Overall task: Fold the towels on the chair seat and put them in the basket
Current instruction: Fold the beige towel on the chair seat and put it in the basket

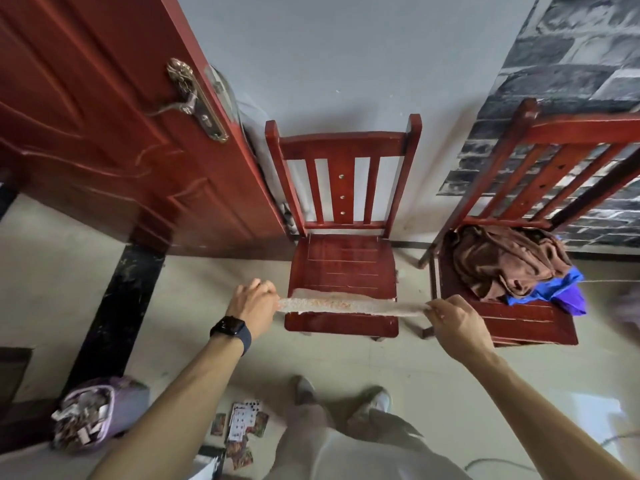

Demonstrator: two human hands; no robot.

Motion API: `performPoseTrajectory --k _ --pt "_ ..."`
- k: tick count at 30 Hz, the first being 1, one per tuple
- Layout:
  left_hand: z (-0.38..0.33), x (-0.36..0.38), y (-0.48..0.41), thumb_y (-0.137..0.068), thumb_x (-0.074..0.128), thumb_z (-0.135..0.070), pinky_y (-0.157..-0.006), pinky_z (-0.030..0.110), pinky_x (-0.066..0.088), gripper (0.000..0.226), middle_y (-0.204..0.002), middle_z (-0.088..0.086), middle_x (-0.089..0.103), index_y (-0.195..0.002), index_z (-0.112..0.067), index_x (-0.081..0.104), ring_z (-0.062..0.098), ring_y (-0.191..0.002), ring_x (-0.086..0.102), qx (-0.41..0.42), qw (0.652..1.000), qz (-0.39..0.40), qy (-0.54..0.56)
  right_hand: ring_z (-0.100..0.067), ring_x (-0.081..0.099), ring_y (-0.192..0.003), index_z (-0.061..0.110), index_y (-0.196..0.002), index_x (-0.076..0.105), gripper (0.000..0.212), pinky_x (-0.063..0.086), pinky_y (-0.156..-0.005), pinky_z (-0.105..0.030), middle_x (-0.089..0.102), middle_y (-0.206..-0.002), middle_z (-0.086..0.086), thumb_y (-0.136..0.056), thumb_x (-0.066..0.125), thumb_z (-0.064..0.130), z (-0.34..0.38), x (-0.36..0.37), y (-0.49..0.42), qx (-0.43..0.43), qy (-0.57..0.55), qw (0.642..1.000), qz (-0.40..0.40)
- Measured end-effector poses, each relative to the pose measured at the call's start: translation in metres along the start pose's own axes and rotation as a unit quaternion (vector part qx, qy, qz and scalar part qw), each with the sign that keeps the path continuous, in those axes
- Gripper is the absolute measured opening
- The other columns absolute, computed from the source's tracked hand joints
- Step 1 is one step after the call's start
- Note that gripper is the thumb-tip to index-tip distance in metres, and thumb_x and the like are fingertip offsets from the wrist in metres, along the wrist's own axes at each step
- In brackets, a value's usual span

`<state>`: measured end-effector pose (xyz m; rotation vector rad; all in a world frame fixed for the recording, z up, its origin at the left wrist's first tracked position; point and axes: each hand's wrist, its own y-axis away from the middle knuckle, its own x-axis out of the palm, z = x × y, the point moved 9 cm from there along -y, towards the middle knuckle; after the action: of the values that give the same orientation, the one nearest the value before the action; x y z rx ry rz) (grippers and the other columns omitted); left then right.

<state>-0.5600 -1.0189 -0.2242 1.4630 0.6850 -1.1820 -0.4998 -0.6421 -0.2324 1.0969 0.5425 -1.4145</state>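
A pale beige towel [349,305] is stretched flat and seen nearly edge-on above the front of the middle red chair's seat [343,261]. My left hand [254,303] pinches its left end and my right hand [453,322] pinches its right end. On the seat of the right red chair [530,320] lies a crumpled brown towel [502,259] with a blue-purple towel [557,289] partly under it. A purple basket [104,407] stands on the floor at lower left, behind my left forearm.
A red door [104,133] stands open at the left, its edge close to the middle chair. Playing cards [242,427] lie scattered on the tiled floor by my feet. The purple basket holds small papers or cards.
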Motion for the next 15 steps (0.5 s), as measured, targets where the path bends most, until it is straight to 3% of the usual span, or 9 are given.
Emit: performPoseTrajectory --k 4,8,12,15 --pt "-0.003 0.012 0.0 -0.1 0.046 -0.028 -0.079 0.035 0.04 0.026 -0.114 0.0 0.06 -0.112 -0.022 0.068 0.024 -0.108 0.051 0.012 0.999 0.003 0.045 -0.032 0.064 -0.095 0.021 -0.109 0.075 0.021 0.041 -0.074 -0.031 0.048 -0.09 0.007 -0.094 0.064 0.03 -0.019 0.018 0.0 0.033 0.017 0.999 0.036" --pt "0.013 0.024 -0.021 -0.099 0.046 -0.044 -0.063 0.031 0.039 0.028 -0.098 0.001 0.063 -0.099 -0.025 0.068 0.026 -0.089 0.06 -0.058 0.987 0.022 0.15 -0.032 0.064 -0.101 0.028 -0.115 0.071 0.024 0.036 -0.072 -0.03 0.067 -0.102 0.0 -0.097 0.057 0.036 -0.024 0.031 -0.026 0.062 0.038 0.995 0.067" --pt "0.031 0.057 -0.07 -0.095 0.048 -0.055 -0.051 0.026 0.035 0.042 -0.069 -0.002 0.06 -0.071 -0.021 0.057 0.023 -0.069 0.056 -0.139 0.959 0.051 0.243 -0.036 0.064 -0.104 0.036 -0.117 0.067 0.027 0.047 -0.077 -0.037 0.072 -0.111 -0.005 -0.094 0.052 0.04 -0.03 0.06 -0.076 0.122 0.009 0.988 0.096" --pt "0.042 0.087 -0.121 -0.094 0.049 -0.055 -0.056 0.029 0.044 0.044 -0.066 -0.005 0.063 -0.069 -0.02 0.057 0.023 -0.07 0.06 -0.168 0.944 0.068 0.276 -0.033 0.067 -0.097 0.036 -0.112 0.067 0.03 0.053 -0.083 -0.038 0.074 -0.102 -0.002 -0.088 0.051 0.043 -0.04 0.099 -0.125 0.165 -0.03 0.978 0.122"
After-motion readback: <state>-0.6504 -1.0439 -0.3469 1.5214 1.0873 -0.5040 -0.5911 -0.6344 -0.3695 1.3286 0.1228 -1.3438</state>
